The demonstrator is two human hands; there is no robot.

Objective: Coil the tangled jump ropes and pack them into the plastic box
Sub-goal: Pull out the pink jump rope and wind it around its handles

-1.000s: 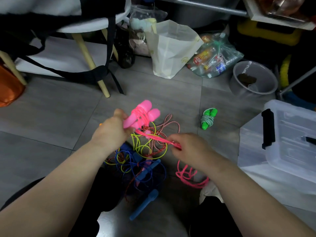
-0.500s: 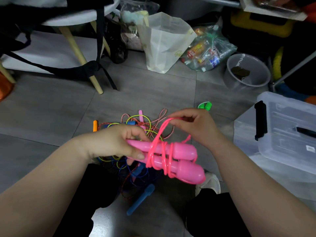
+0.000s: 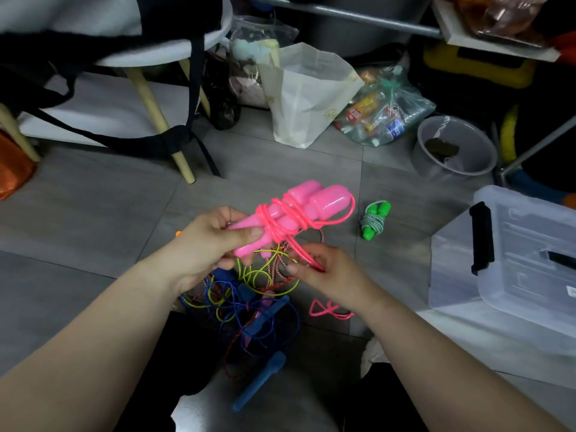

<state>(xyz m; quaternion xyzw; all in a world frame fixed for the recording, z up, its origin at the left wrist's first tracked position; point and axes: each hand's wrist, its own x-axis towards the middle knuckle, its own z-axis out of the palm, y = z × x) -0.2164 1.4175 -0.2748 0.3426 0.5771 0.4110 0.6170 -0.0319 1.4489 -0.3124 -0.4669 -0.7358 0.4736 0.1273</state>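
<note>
We are mid-wrap on the pink jump rope (image 3: 282,218), held above the tangle (image 3: 246,294). Our left hand (image 3: 212,244) grips its two pink handles (image 3: 314,201) together, and our right hand (image 3: 324,272) pinches the loose cord below. Next, we judge, the slack tail (image 3: 330,310) needs winding on and tucking tight.

One green-handled rope (image 3: 375,221) lies coiled on the floor (image 3: 93,229). The tangle shows blue, yellow and red-white cords and two blue handles (image 3: 258,381). One plastic box (image 3: 514,260) stands at the right.
</note>
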